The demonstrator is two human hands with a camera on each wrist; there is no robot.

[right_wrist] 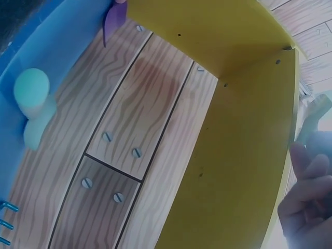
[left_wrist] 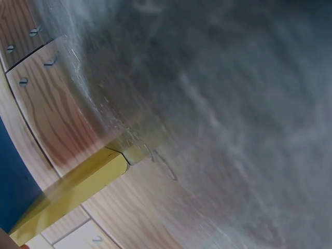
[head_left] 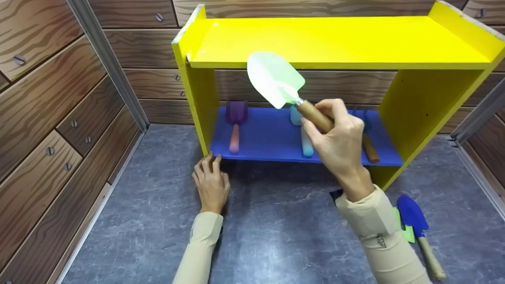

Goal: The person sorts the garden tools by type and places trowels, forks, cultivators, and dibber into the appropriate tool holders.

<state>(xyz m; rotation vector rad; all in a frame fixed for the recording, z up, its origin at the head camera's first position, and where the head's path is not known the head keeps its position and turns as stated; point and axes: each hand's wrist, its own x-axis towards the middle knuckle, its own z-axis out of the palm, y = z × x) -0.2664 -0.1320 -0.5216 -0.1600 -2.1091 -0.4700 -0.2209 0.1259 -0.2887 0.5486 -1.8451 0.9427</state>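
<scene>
My right hand [head_left: 343, 138] grips the wooden handle of a pale green garden trowel [head_left: 274, 79], its blade raised in front of the yellow shelf unit's top board [head_left: 335, 43]. In the right wrist view the hand [right_wrist: 310, 205] shows at the right edge, mostly washed out by glare. My left hand [head_left: 212, 183] rests its fingertips at the lower left front corner of the blue shelf board [head_left: 268, 136]. On that board lie a purple scoop [head_left: 236, 114] with a pink handle, a light blue hand tool [head_left: 307, 146], partly hidden, and a hand fork [head_left: 370, 148] with a wooden handle.
On the grey surface [head_left: 268, 228] at the lower right lies a blue trowel [head_left: 412, 211] with a wooden handle, overlapping a light green piece [head_left: 408, 234] half hidden by the right sleeve. Wood-patterned walls [head_left: 43, 98] stand to the left, behind and to the right.
</scene>
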